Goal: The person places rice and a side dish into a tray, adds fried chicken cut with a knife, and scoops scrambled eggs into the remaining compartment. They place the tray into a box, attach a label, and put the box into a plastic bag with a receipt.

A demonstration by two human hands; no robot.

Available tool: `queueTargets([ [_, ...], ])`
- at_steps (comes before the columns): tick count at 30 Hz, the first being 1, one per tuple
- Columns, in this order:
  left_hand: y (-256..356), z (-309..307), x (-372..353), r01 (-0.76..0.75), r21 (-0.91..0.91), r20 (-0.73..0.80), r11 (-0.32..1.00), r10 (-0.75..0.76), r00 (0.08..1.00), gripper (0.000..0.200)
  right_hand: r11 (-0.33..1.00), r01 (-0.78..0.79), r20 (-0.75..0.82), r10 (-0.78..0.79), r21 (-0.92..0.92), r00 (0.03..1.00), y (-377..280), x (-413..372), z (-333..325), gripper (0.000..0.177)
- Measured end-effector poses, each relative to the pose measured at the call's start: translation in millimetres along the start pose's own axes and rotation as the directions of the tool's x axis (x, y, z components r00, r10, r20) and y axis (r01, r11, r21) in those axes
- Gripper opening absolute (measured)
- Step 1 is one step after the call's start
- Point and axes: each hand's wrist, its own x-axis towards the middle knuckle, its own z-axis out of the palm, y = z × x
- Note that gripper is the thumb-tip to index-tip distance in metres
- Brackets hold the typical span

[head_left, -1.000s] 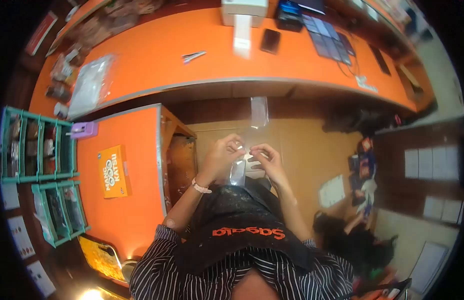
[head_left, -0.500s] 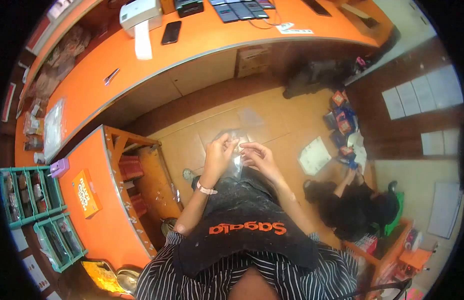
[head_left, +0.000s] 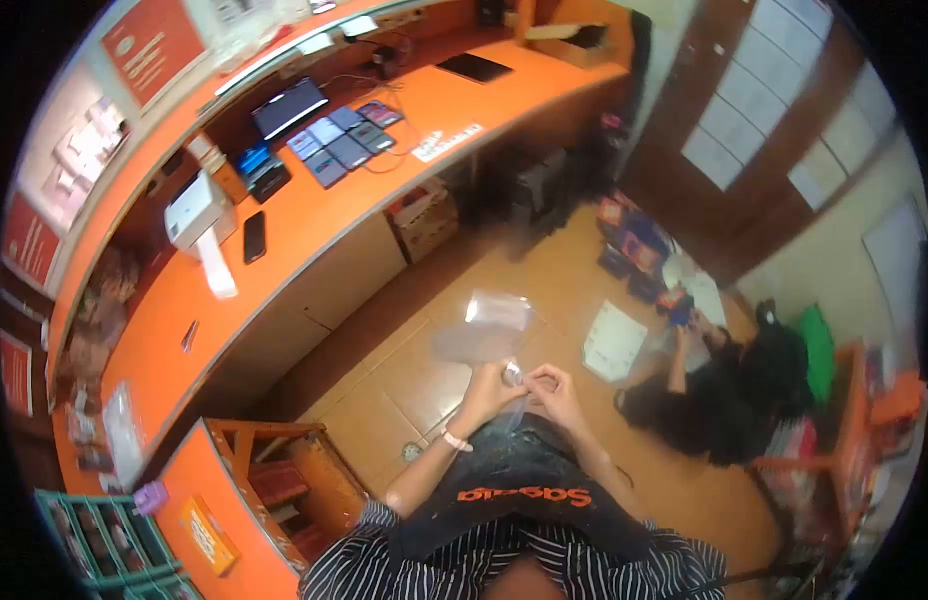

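Observation:
Both my hands meet in front of my dark apron, fingers pinched close together. My left hand, with a pale band at its wrist, is closed on a thin clear plastic piece that shines at the fingertips. Right beside it, the fingers of my right hand are bent in and pinch at the same plastic. Just beyond my hands, a translucent plastic sheet shows over the floor, and a shinier clear plastic piece overlaps its far side.
An orange counter curves ahead, bearing a white printer, a phone and several phones in rows. At right, a person in black crouches near blue and red packs and a white sheet. Green trays stand lower left.
My view has tilted up and turned, showing more of the counter. My hands remain together; the plastic that hung beneath them is less visible, and a shiny glint shows at my left fingertips.

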Motion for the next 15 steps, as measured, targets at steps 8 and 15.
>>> queueTargets([
  [8, -9.9, -26.9, 40.0, -0.153, -0.440, -0.157, 0.885, 0.091, 0.983, 0.015, 0.459, 0.320, -0.336, -0.049, 0.829, 0.941, -33.4, -44.0, -18.8, 0.016],
  [15, -7.4, -47.5, 28.7, 0.176, -0.852, 0.045, 0.493, -0.266, 0.963, 0.011, 0.966, 0.257, -0.117, -0.251, 0.037, 0.961, -43.8, -61.5, 44.7, 0.021],
])
